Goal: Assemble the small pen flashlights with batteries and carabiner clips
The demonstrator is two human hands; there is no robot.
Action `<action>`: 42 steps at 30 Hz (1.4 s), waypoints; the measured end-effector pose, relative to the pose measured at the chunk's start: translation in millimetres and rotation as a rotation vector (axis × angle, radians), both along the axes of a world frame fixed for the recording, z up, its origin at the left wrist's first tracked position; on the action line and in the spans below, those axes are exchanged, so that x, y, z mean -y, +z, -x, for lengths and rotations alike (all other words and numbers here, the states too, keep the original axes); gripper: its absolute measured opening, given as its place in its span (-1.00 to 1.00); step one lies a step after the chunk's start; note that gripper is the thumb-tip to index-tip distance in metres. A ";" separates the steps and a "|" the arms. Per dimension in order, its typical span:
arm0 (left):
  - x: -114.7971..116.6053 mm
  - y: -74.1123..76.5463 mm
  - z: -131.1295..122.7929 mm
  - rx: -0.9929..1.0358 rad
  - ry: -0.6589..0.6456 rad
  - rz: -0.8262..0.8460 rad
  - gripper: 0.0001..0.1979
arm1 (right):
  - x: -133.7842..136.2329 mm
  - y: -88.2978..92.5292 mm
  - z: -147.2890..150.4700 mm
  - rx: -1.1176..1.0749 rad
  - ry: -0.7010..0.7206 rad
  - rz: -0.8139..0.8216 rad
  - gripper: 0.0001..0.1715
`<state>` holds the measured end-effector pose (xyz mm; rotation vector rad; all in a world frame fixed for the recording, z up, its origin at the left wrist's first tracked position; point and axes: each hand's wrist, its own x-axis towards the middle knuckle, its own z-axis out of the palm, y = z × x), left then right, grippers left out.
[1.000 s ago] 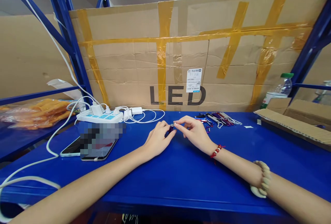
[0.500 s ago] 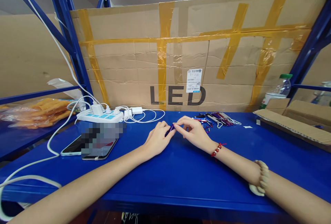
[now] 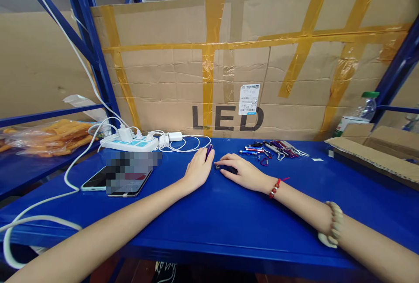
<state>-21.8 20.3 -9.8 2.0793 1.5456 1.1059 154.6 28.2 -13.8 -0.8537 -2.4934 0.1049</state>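
My left hand [image 3: 198, 170] is closed around a slim purple metal tube [image 3: 208, 152], which looks like a penlight body; its upper end sticks out between thumb and fingers. To its right, my right hand [image 3: 244, 172] is bent low over the blue table. Its thumb and index fingertips pinch a small silver piece [image 3: 217, 167], too small to name. A dark patch shows under the curled fingers, and I cannot tell whether it is a part or shadow. Beyond this hand lies a pile of small metal penlights [image 3: 281, 148] in several colours, some with carabiner clips [image 3: 263, 161].
Two phones [image 3: 131, 187] lie at the left, in front of a white power strip [image 3: 134, 144] with plugs and cables. An open cardboard box [image 3: 369, 152] and a green-capped bottle [image 3: 356, 110] stand at the right. A large taped cardboard sheet [image 3: 157, 86] closes off the back.
My hands, which met at the purple tube, have moved apart. The left has turned the tube more upright; the right has dropped toward the table with the small silver piece at its fingertips.
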 end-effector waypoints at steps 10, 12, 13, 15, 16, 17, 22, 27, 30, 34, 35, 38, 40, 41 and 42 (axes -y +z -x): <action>1.3 0.7 -1.4 0.033 -0.002 0.016 -0.69 | 3.6 6.8 -0.4 0.089 0.016 -0.042 -0.62; 2.7 1.5 -2.1 0.076 -0.009 0.052 -0.68 | 4.6 8.0 0.2 0.122 0.046 -0.057 -0.62; 3.6 2.0 -2.6 0.096 -0.015 0.065 -0.67 | 5.1 8.5 0.6 0.137 0.059 -0.063 -0.62; 5.3 3.1 -3.5 0.132 -0.042 0.070 -0.66 | 5.6 9.0 1.3 0.154 0.068 -0.072 -0.63; 5.9 3.5 -3.9 0.146 -0.060 0.060 -0.66 | 5.7 8.9 1.4 0.156 0.066 -0.074 -0.63; 6.4 3.8 -4.2 0.159 -0.077 0.045 -0.66 | 5.6 8.7 1.4 0.156 0.061 -0.077 -0.63; 5.3 3.1 -4.3 0.256 -0.124 0.054 -0.63 | 5.2 8.0 0.3 0.156 0.053 -0.085 -0.61; 2.5 1.4 -3.9 0.362 -0.148 0.156 -0.58 | 7.2 11.0 0.8 0.182 0.093 -0.087 -0.64; 2.0 1.1 -4.6 0.368 -0.157 0.159 -0.58 | 8.2 11.7 1.7 0.176 0.095 -0.087 -0.66; 2.4 1.6 -5.3 0.322 -0.152 0.128 -0.59 | 7.3 10.4 2.4 0.140 0.089 -0.070 -0.66; 2.7 2.0 -5.4 0.311 -0.150 0.124 -0.59 | 7.0 9.9 2.5 0.131 0.085 -0.067 -0.66; 3.5 3.1 -5.5 0.291 -0.149 0.121 -0.59 | 6.4 8.9 2.3 0.114 0.070 -0.062 -0.66; 4.0 3.4 -5.7 0.284 -0.153 0.114 -0.60 | 6.5 8.5 2.1 0.106 0.070 -0.061 -0.66; 4.2 3.5 -5.8 0.277 -0.156 0.105 -0.61 | 6.5 8.3 2.0 0.102 0.072 -0.058 -0.66; 4.5 3.5 -6.0 0.268 -0.158 0.093 -0.62 | 6.6 8.2 1.9 0.099 0.074 -0.056 -0.66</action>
